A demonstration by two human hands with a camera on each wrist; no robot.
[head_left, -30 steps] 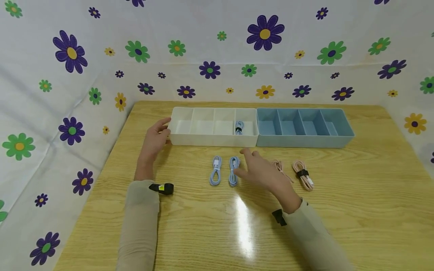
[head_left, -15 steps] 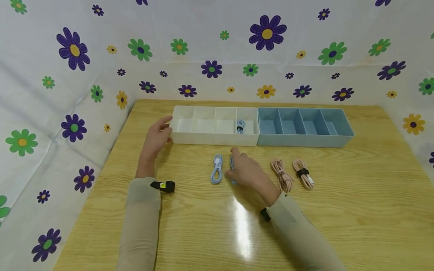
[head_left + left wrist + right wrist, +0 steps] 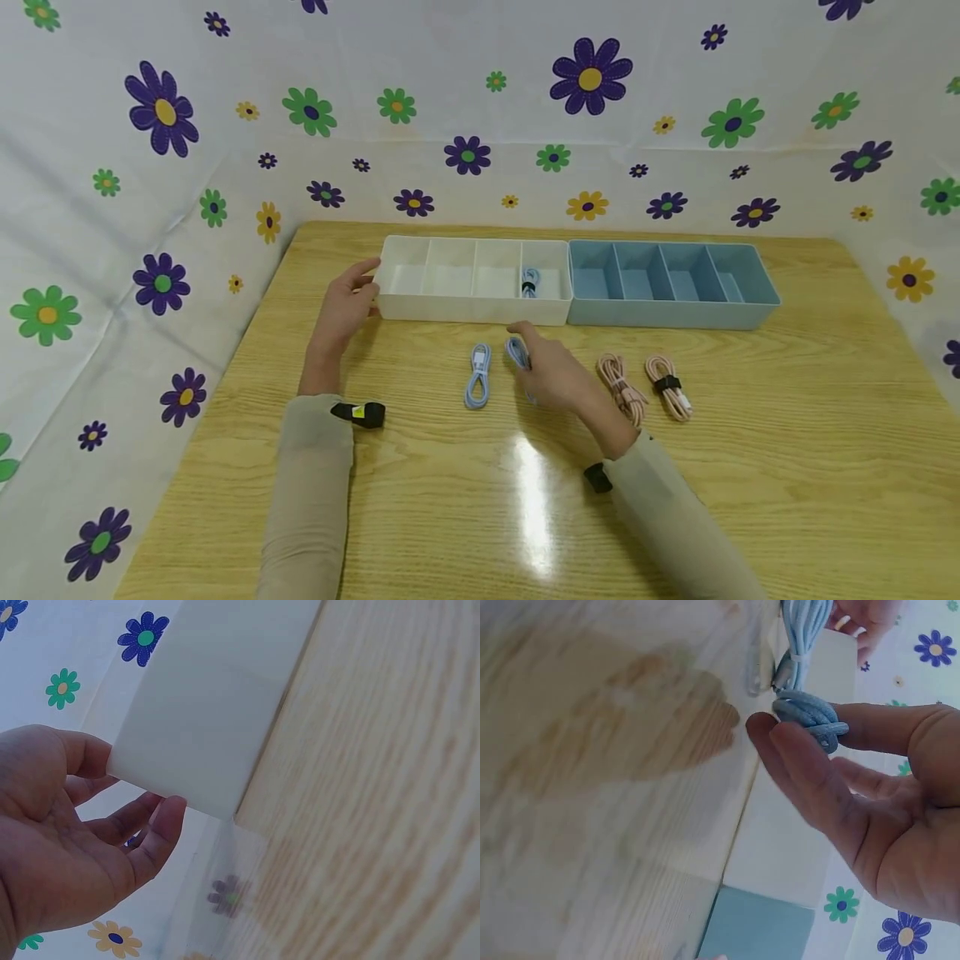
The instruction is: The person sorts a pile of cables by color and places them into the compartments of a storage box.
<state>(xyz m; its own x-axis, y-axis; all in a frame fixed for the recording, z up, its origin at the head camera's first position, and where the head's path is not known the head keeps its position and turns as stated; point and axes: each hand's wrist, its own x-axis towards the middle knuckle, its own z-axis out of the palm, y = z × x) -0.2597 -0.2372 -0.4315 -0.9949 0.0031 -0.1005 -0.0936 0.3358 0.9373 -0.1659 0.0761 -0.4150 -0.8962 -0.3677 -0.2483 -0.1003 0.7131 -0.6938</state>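
A coiled light blue charging cable [image 3: 516, 352] is pinched between the thumb and fingers of my right hand [image 3: 557, 372]. The right wrist view shows the coil's looped end [image 3: 808, 712] at the fingertips, its bundle tied by a pale band. At the far left, my left hand [image 3: 347, 305] touches the end of a white divided box [image 3: 450, 309]. Its fingertips rest against that end wall [image 3: 202, 735] in the left wrist view. Another coiled blue cable [image 3: 477, 377] lies left of my right hand. One blue cable [image 3: 530, 283] with a black strap sits in the white box's rightmost compartment.
A blue divided box [image 3: 675, 315] adjoins the white box on its right. Right of my right hand lie a pink coiled cable [image 3: 622, 389] and a second pink cable [image 3: 670, 388] with a black strap. Flower-printed cloth [image 3: 510, 108] rises behind the wooden table [image 3: 420, 500].
My right hand moved left onto the blue cable, took hold of it, and the coil now stands tilted in the fingers. My left hand has stayed at the white box's end.
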